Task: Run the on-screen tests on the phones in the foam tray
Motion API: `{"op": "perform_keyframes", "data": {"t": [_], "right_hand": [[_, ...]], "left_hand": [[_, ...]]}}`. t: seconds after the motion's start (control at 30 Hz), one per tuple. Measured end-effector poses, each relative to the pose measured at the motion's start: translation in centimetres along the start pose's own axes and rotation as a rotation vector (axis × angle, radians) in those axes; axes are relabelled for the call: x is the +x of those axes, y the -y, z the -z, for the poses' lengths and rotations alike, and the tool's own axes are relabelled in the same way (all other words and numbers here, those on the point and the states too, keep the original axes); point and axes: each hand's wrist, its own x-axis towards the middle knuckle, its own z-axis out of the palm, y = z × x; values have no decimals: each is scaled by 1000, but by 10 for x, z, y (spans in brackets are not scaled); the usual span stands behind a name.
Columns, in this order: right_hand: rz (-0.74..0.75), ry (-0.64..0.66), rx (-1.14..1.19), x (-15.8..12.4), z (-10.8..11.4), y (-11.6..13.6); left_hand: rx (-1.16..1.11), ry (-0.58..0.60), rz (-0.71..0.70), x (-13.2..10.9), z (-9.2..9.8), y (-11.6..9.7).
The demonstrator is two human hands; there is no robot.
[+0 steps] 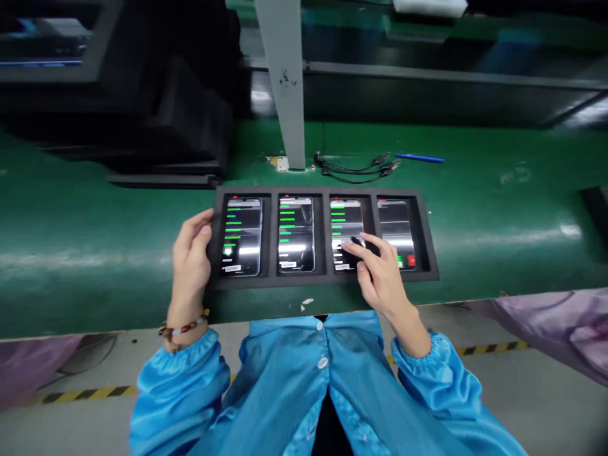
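A black foam tray (323, 281) lies near the bench's front edge, with several smartphones set face up in its separate slots. My left hand (190, 256) grips the tray's left end, thumb and fingers at its side. Over the third slot from the left, my right hand (382, 275) has its fingers apart, and the index fingertip is at the screen of a phone (350, 220). That phone, the leftmost phone (247, 234) and the second phone (304, 229) show green bars. The rightmost phone (394, 221) shows a mostly dark screen with green and red patches, partly behind my right hand.
Black cables (356, 170) and a blue pen (420, 158) lie behind the tray. A grey post (287, 95) rises from the green bench (498, 234). Stacked black trays (190, 126) stand at the back left. A dark object (596, 215) sits at the right edge.
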Motion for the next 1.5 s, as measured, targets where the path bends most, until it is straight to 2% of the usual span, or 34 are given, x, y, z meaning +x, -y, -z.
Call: {"op": "perform_keyframes", "data": {"t": [0.1,0.2,0.43,0.6,0.7,0.93,1.0,1.2,1.33,1.5], "right_hand": [[104,64,66,18,-17,22],[197,136,110,31,-32,39],[210,189,105,32,-40,42],[188,82,158,28,-32,35],[119,14,151,24,-23,25],[-1,-104,154,11,-4,6],[-30,-141,143,6,2,1],[-124,-248,74,-8,16,-16],[-122,-239,60,-11,16,-17],[-97,-131,66,-9,8,-13]], "left_hand": [[-123,32,-8,2,3,4],[-143,85,-24,2,8,9],[-162,212,-84,2,17,20],[-80,353,-186,0,26,23],[-11,378,-222,0,27,23],[86,179,-174,8,10,24],[70,172,-170,8,10,24],[21,394,-218,5,29,24],[34,420,-224,6,33,26],[-60,358,-190,8,28,27]]}}
